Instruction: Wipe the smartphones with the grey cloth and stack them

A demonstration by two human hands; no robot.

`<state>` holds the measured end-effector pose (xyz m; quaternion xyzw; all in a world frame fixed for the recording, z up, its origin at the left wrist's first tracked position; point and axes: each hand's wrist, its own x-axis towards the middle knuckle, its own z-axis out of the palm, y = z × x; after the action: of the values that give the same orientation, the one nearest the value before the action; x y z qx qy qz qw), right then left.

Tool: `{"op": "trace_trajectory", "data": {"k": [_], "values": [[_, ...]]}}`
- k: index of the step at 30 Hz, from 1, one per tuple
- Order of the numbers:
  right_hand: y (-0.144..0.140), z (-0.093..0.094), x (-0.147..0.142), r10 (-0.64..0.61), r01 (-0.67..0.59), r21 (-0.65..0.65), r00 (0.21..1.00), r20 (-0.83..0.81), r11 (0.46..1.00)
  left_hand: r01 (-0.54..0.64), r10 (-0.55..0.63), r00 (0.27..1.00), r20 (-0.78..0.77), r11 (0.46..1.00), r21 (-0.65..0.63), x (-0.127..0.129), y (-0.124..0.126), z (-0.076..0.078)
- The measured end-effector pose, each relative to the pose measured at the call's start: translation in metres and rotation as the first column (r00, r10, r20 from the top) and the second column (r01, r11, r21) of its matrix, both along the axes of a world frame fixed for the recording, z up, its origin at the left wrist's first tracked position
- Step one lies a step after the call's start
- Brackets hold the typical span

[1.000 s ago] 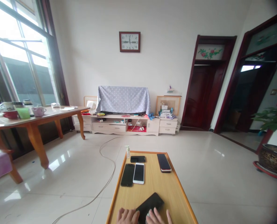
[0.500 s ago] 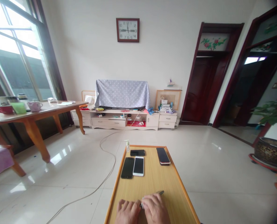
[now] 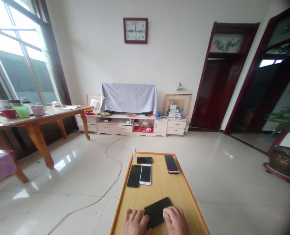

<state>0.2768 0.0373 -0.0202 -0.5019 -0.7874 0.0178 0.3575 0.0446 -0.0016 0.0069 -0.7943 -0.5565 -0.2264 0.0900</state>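
Observation:
A black phone [image 3: 159,211] is tilted in front of me, low over the near part of the small wooden table, its dark screen showing. My left hand [image 3: 136,222] grips its left end with the fingers curled. At the phone's right side is my right hand [image 3: 176,222], its fingers pinched together over the screen's edge. A small whitish bit shows at those fingertips, too small to name. Farther up the table, a white phone [image 3: 145,174] lies beside a black phone [image 3: 134,176].
Behind them lies another dark phone [image 3: 144,160], near a clear pump bottle [image 3: 134,153] at the far left corner. A red-edged phone [image 3: 171,164] rests at the far right. A cable [image 3: 113,182] runs over the floor left of the wooden table [image 3: 184,202].
The phone between my hands has turned from nearly edge-on to showing its screen. My right hand has moved right, away from my left. The view has shifted slightly.

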Motion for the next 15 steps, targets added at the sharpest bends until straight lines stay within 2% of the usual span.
{"op": "trace_trajectory", "data": {"k": [2,5,8,10,12,15], "values": [[0.002,-0.002,0.0,-0.011,0.011,-0.017,1.0,0.027,1.0,0.001,0.001,1.0,0.018,0.993,-0.121,-0.002,0.0,0.004],[0.007,0.005,0.001,-0.062,0.064,-0.041,0.997,0.044,0.997,-0.008,0.033,0.997,0.071,0.948,-0.317,-0.003,-0.001,0.015],[0.009,0.017,0.002,-0.119,0.126,-0.086,0.989,0.084,0.988,-0.055,0.117,0.983,0.141,0.921,-0.385,-0.001,-0.003,0.025],[0.008,0.016,-0.004,-0.122,0.135,-0.091,0.984,0.131,0.987,-0.067,0.144,0.976,0.164,0.913,-0.402,0.0,-0.003,0.028],[0.003,0.005,-0.017,-0.088,0.098,-0.055,0.981,0.171,0.994,-0.053,0.135,0.977,0.164,0.903,-0.426,0.0,-0.002,0.027],[-0.008,-0.029,-0.047,-0.018,0.011,0.036,0.981,0.195,0.999,-0.048,0.113,0.985,0.127,0.902,-0.43,-0.003,0.0,0.02]]}}
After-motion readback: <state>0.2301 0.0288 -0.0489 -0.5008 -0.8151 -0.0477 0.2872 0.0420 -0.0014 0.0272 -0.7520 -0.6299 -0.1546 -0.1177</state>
